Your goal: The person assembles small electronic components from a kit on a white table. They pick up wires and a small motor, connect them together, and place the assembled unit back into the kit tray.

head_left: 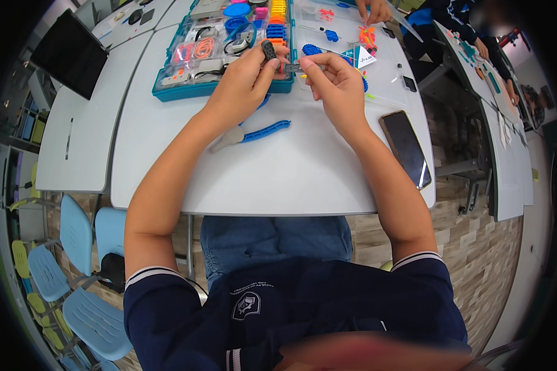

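Observation:
My left hand (244,80) is closed around a short black plastic piece (270,51) that stands up between its thumb and fingers. A thin dark grey strip (293,67) bridges the gap between my hands, and my right hand (339,83) pinches its right end between thumb and forefinger. Whether the strip is joined to the black piece is hidden by my left fingers. Both hands hover over the near right corner of a teal parts case (220,93), full of colourful building pieces. Below my left wrist lies a blue-handled tool (263,132) like pliers, partly covered by my arm.
A phone (407,148) lies by the table's right edge. Past my right hand are a white-and-teal card (360,57), blue chain-like pieces (312,49) and an orange assembly (368,38), near another person's hand (374,10). A black monitor (71,52) stands left.

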The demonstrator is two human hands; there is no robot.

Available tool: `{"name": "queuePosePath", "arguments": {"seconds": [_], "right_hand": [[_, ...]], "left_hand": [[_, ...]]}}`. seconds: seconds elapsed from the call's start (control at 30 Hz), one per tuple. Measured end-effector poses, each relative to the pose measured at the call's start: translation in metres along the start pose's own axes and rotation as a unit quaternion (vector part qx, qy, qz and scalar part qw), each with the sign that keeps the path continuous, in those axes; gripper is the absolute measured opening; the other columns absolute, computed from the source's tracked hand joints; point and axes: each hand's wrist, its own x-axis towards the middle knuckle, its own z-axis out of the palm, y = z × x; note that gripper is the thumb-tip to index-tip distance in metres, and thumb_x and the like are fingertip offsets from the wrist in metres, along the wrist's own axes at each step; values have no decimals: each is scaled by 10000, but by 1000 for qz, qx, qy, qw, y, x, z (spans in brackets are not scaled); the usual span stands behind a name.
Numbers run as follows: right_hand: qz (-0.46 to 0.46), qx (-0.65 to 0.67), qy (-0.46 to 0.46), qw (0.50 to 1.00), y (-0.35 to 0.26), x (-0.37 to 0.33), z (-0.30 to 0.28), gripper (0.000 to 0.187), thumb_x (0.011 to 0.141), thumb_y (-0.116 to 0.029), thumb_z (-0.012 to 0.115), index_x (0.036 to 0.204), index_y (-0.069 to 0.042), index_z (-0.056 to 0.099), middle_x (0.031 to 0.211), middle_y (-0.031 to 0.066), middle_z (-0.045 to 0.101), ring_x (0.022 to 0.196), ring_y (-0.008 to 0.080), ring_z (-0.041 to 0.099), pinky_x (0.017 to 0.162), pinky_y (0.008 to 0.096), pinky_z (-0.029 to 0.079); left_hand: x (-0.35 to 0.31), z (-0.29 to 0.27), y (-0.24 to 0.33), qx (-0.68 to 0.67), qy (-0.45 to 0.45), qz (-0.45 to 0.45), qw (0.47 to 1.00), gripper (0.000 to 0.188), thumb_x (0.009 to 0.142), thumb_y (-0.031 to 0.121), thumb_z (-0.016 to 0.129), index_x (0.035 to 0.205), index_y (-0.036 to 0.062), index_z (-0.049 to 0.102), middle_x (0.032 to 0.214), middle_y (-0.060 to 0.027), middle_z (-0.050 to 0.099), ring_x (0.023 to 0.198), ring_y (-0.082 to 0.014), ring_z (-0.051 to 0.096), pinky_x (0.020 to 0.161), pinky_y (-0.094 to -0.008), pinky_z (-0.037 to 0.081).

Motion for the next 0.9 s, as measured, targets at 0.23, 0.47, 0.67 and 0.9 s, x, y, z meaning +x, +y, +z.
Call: {"name": "queuePosePath", "arguments": {"seconds": [0.23, 0.47, 0.67, 0.9], "right_hand": [[58, 249, -28, 966, -12, 3, -13, 189, 936, -144, 583, 1038, 13, 607, 738, 25, 581, 608, 76, 500, 580, 213, 397], [110, 303, -97, 942, -3, 5, -9, 244, 948, -135, 563, 1140, 12, 587, 950, 70, 648, 845, 135, 570, 800, 254, 441], [49, 154, -36, 986, 0, 1, -6, 247, 881, -121, 659, 1096, -5, 629, 975, 72, 662, 875, 109, 574, 834, 261, 453], [77, 169, -49, 981, 3, -2, -3, 191, 812, -70, 728, 976, -13, 649, 915, 57, 661, 845, 111, 595, 815, 253, 455]], "left_hand": [[6, -5, -5, -141, 25, -78, 987, 263, 994, 143, 471, 1174, -39, 529, 1116, -175, 627, 1009, -233, 657, 888, -326, 547], [-2, 11, 2, -294, 18, -120, 948, 265, 926, 167, 615, 1101, -32, 601, 1019, -108, 666, 968, -191, 655, 840, -300, 551], [-4, 11, 2, -237, 22, -107, 965, 255, 873, 150, 680, 1057, -24, 654, 1010, -90, 677, 908, -163, 655, 813, -285, 544], [-7, 14, 0, -232, 26, -126, 964, 290, 843, 138, 711, 1066, -37, 648, 926, -90, 694, 828, -157, 670, 790, -275, 537]]}}
